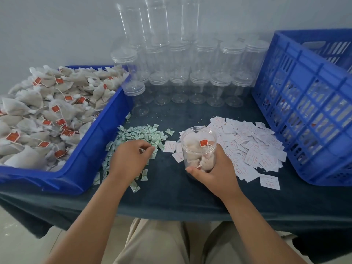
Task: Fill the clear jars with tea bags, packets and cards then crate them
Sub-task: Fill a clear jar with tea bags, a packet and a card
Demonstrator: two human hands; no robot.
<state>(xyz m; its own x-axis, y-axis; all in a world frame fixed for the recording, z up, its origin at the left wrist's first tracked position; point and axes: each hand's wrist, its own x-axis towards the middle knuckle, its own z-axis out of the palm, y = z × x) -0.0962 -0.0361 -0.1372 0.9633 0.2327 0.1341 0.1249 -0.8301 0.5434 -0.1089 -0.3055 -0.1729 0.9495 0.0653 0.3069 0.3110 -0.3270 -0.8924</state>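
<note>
Jar: clear jar (pixel 198 149) holding tea bags (pixel 190 144) stood gripped low by the right hand (pixel 215 172), beside the cards (pixel 251 145).
Left hand: left hand (pixel 129 159) curled into green packets (pixel 141 134); grasp unclear.
Desk: dark-clothed desk (pixel 171 191), blue crate (pixel 304 103) at right, pale wall (pixel 57 31) behind.

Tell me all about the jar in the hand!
The jar looks like clear plastic, round, open on top with no lid. It is held about upright over the dark cloth, beside the cards. Tea bags fill it partway; one red tag shows near the rim. The right hand wraps round its lower part.
</note>
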